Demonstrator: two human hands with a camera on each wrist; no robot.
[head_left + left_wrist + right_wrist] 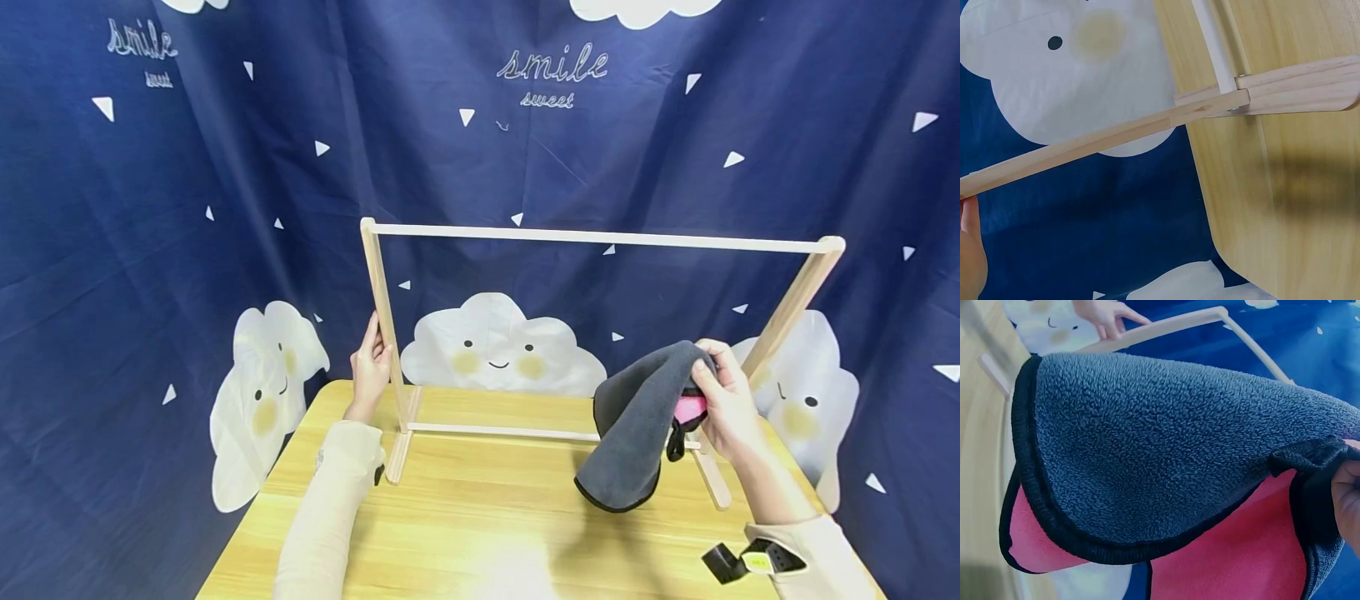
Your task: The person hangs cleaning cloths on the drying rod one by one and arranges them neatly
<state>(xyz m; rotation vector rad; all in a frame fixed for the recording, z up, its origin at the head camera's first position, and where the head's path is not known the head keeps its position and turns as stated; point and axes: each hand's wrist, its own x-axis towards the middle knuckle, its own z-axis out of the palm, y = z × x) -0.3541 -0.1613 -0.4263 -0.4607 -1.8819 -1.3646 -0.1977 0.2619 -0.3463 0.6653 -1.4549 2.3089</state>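
Note:
My right hand (727,400) pinches a towel (637,425), dark grey plush on one face and pink on the other, with black edging. The towel hangs folded in front of the rack's right side, its lower edge over the table; a black loop (677,442) dangles near my fingers. In the right wrist view its grey and pink faces (1229,556) both show. At the left, my left hand (369,367) touches the left post (384,292) of a wooden rack, its fingers straight along the outer side. In the left wrist view only a bit of that hand (969,250) shows, against the post.
The rack's white top bar (600,237) spans between its two posts, with a white lower bar (502,431) near the table. Its feet (400,458) stand on the light wooden table (465,492). A dark blue curtain (450,167) with clouds hangs behind and at the sides.

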